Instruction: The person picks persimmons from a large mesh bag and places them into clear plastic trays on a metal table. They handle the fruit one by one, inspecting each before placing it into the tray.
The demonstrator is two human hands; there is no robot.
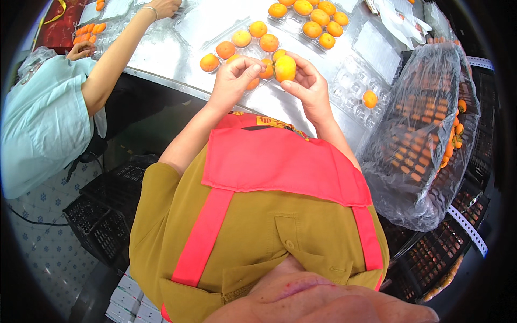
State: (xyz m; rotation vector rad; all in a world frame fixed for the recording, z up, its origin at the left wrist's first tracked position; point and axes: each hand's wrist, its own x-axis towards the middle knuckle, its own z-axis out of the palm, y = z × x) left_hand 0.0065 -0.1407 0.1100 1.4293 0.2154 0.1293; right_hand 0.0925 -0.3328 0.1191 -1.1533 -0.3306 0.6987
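My right hand [309, 82] holds an orange-yellow persimmon [285, 68] by its side, its green calyx turned towards my left hand. My left hand [238, 78] is raised just left of it, thumb and forefinger close together; whether something small is between them cannot be told. Under and behind both hands lies a clear plastic tray with several persimmons [241, 38] in its cups, partly hidden by my fingers. A second clear tray with persimmons [320, 17] lies farther back. To the right, a clear tray [350, 87] holds one persimmon [369, 99].
A co-worker's arm [121, 52] reaches over the metal table [161, 68] at the left, near smaller orange fruits [89, 30]. At the right, plastic film [420, 121] covers a black crate with persimmons [448, 151]. Black crates [105, 218] and white boxes [131, 296] stand below, left.
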